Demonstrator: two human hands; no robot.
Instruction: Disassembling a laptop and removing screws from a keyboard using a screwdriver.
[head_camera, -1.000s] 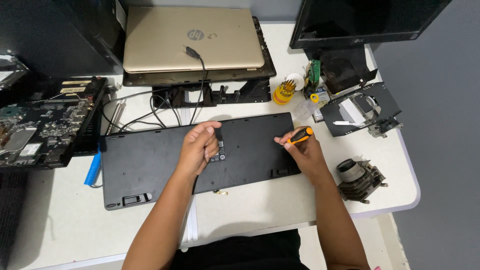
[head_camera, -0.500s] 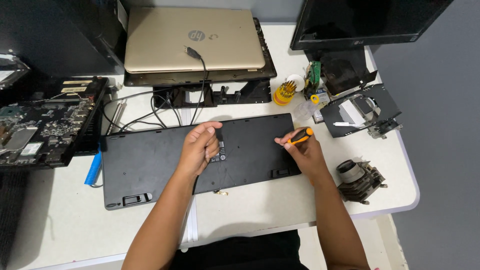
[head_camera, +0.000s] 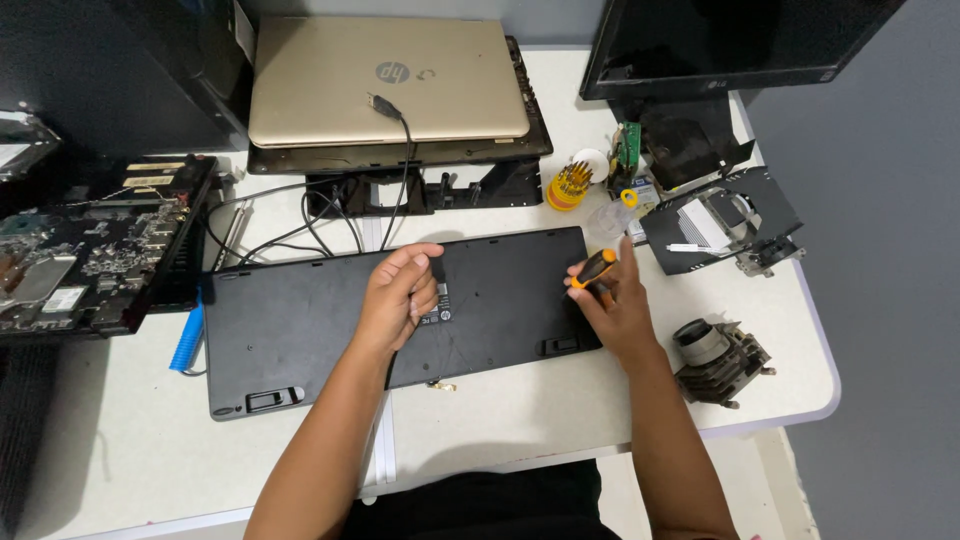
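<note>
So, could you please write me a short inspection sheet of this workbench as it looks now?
Surface: white table, crowded at the back.
Job's things: black keyboard lying underside up; orange-handled screwdriver.
Clutter: gold laptop, circuit board, yellow bit holder, grey fan part.
Grippers: left hand rests on the keyboard; right hand grips the screwdriver.
Cables: black leads behind the keyboard; blue coiled cable.
Surroundings: dark monitor, grey wall.

**Both hands low, forearms converging**

Left hand (head_camera: 400, 295) curled loosely, palm down, knuckles up, fingers bent under. Left forearm ran bare from bottom centre, angled up and right. Right hand (head_camera: 612, 300) closed in a grip, thumb on top, wrist bent slightly inward. Right forearm rose from bottom right, angled up and left.
</note>
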